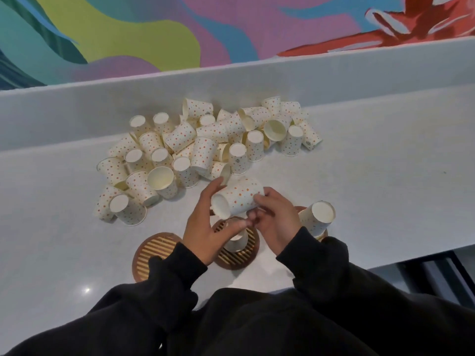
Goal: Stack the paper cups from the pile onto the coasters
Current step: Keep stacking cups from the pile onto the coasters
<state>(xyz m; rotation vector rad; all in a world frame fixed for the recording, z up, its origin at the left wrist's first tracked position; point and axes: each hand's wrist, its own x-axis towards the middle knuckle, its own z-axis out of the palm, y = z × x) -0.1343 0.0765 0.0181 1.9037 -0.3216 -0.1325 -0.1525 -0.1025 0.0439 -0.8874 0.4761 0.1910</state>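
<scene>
Here, near the middle of the frame, I hold one dotted paper cup [237, 197] on its side between both hands, its flat base pointing lower left. My left hand [205, 227] curls around the base end, thumb and fingers touching the cup wall. My right hand [273, 220] grips the rim end, fingers wrapped over it. Both sleeves are black.

Just below the held cup, partly hidden by my hands, an upside-down cup [236, 241] stands on the middle coaster [237, 255], a round wooden disc with slats. At the lower left sits a second coaster [151, 254], bare of cups. At the right, another upside-down cup [317, 217] sits on a third coaster [300, 208], mostly hidden behind it and my wrist.

The pile [205, 147] of loose cups sprawls across the white counter [385, 188] in the upper middle of the frame, some tipped, some standing on their rims.

To do this step well, I judge I should turn the held cup mouth-down, centre it above the cup on the middle coaster, and lower it straight so it nests without tilting. A light grip matters, since paper walls dent easily. Most of the pile remains, so the task looks early.
</scene>
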